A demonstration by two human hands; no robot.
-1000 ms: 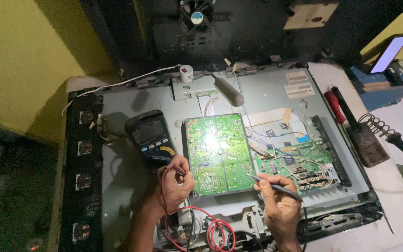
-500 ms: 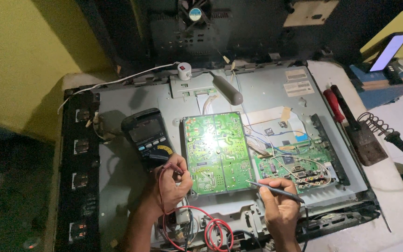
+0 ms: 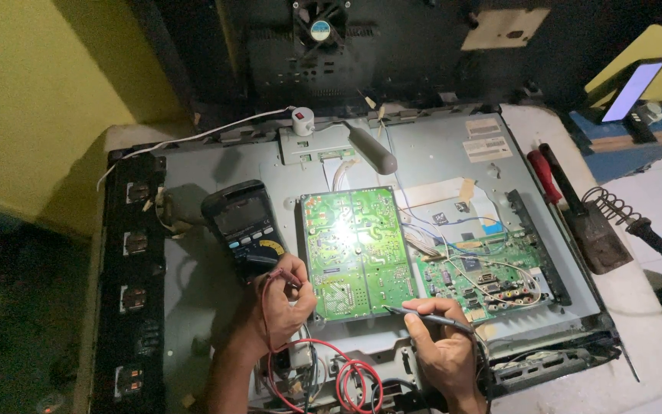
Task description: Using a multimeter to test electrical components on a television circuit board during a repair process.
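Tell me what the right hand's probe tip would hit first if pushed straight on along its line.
Probably the green board: the right hand aims its probe up-left, with the tip already at the board's lower edge.

Surface: white bench [image 3: 653,337] | lying on it: opened television chassis [image 3: 423,153] — soldering-iron stand [image 3: 595,226], red-handled screwdriver [image 3: 543,172], seemingly.

We note a green circuit board [image 3: 355,251] lying flat, a black probe [image 3: 427,316] tipped against its lower edge, and a dark multimeter [image 3: 244,225] lying just left.
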